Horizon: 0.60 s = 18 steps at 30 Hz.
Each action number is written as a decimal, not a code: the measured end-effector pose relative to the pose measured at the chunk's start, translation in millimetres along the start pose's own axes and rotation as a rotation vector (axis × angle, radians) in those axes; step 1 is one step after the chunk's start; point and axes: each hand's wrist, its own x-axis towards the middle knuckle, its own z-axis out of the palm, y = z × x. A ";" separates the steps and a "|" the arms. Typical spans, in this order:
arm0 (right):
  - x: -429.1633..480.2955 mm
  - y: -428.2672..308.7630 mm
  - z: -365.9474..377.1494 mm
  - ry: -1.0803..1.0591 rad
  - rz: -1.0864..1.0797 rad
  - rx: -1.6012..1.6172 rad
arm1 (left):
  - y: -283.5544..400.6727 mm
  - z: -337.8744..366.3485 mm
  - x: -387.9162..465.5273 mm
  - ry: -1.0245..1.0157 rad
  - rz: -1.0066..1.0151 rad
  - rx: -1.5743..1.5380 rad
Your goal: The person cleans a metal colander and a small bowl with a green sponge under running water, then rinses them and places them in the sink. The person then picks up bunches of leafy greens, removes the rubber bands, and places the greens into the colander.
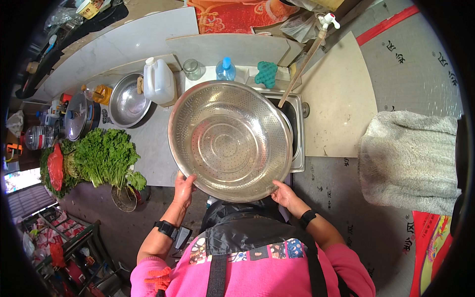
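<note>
A large perforated steel colander basin (227, 144) is held in front of me, over the counter edge and part of the sink. My left hand (184, 188) grips its rim at the lower left, thumb on top. At the lower right, my right hand (285, 193) has hold of the same rim. Only a few water marks show inside the basin, which contains nothing else. Behind it the steel sink (299, 141) is mostly hidden, and another metal rim shows at the basin's right side.
A tap (328, 21) with a long hose (302, 68) hangs into the sink. Leafy greens (107, 156) lie at the left counter edge, near a steel bowl (130, 99) and a plastic jug (159, 81). Behind stand a glass jar (192, 69), a blue bottle (225, 70) and a teal scrubber (265, 74).
</note>
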 end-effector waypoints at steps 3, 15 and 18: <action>1.8 0.9 -2.3 0.002 -0.004 -0.013 | -0.9 1.9 -1.6 0.008 0.006 -0.001; 12.1 8.4 -15.7 0.008 -0.032 -0.019 | -14.7 1.4 -2.5 -0.029 -0.032 -0.071; 12.1 9.1 -15.8 0.016 -0.037 -0.030 | -14.7 0.8 -2.9 -0.041 -0.027 -0.081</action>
